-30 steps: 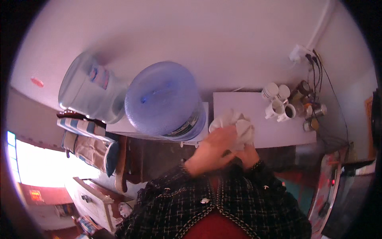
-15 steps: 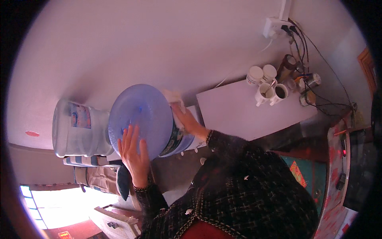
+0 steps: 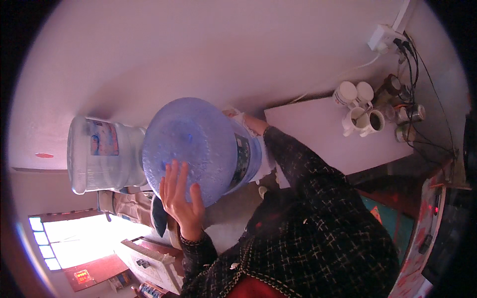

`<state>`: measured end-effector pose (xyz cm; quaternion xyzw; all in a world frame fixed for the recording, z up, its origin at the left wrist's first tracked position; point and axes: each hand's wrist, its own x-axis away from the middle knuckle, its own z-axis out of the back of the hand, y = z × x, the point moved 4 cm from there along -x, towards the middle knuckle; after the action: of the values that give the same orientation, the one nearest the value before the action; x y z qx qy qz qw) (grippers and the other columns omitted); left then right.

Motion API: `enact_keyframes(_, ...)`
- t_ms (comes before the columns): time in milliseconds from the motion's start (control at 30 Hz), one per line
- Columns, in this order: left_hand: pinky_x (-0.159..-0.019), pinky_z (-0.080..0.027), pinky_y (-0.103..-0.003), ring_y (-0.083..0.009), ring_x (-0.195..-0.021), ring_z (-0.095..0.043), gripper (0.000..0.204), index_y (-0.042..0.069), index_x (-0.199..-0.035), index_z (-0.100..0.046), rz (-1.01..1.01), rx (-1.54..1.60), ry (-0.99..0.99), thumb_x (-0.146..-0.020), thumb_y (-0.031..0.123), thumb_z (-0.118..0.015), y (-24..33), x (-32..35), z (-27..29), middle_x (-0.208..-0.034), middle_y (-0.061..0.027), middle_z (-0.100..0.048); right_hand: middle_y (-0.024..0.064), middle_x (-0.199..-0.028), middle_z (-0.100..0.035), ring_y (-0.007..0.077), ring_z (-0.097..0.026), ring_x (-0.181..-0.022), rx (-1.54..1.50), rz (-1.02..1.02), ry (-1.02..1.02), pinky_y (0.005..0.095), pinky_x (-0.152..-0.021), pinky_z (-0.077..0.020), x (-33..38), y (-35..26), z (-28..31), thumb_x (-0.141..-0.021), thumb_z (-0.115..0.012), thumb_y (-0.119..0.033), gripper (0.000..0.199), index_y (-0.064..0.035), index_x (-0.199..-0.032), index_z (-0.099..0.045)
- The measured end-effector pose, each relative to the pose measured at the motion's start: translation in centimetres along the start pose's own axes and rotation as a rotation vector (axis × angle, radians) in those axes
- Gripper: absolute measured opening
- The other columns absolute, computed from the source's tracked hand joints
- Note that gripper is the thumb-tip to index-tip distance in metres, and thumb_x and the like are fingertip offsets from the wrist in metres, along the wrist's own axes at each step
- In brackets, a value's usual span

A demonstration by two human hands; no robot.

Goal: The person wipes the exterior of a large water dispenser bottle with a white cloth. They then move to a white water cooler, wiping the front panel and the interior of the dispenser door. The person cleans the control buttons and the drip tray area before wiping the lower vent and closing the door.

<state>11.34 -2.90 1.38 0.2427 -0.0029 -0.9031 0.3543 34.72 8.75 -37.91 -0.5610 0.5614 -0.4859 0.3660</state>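
Note:
A large blue water jug (image 3: 198,134) stands in the middle of the view, its broad round end toward me and a dark label (image 3: 242,156) around its side. My left hand (image 3: 183,203) lies against the near edge of that round end, fingers stretched out and holding nothing. On the jug's far right side, my right hand (image 3: 254,125) presses a pale, thin cloth (image 3: 238,117) to the surface. The jug hides part of the cloth and some of the right fingertips.
To the left stands a clear water jug (image 3: 102,154). On the right, white mugs (image 3: 355,121), one with a spoon, and jars (image 3: 405,131) crowd a white tabletop (image 3: 308,134). Black cables (image 3: 437,89) run down from a wall socket (image 3: 382,38).
My right hand and cloth have slid farther around the jug's far side. My left hand stays on the round end. The view has shifted, showing more of the jug's side.

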Motion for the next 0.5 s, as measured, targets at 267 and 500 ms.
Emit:
enact_keyframes(267, -0.107, -0.032, -0.049, -0.0367, -0.126, -0.05, 0.04, 0.005, -0.119, -0.065, 0.047, -0.045, 0.028, -0.088, 0.024, -0.049, -0.7, 1.3, 0.4, -0.131, -0.0159, -0.058, 0.0067, -0.125, -0.056, 0.0135, -0.055, -0.107, -0.378, -0.116, 0.104, 0.0311, -0.091, -0.0434, 15.5, -8.7, -5.6, -0.097, -0.046, -0.051, 0.061, -0.0049, -0.137, -0.043)
enact_keyframes(500, -0.107, -0.032, -0.049, -0.0366, -0.126, -0.05, 0.04, 0.004, -0.12, -0.065, 0.009, -0.028, 0.027, -0.089, 0.024, -0.048, 0.1, 0.4, -0.3, -0.13, -0.0156, -0.059, 0.0112, -0.137, -0.044, 0.0202, -0.04, -0.127, -0.512, 0.047, 0.413, 0.033, -0.108, -0.031, 21.0, 0.2, -10.9, -0.101, -0.047, -0.034, 0.062, -0.0028, -0.148, -0.023)
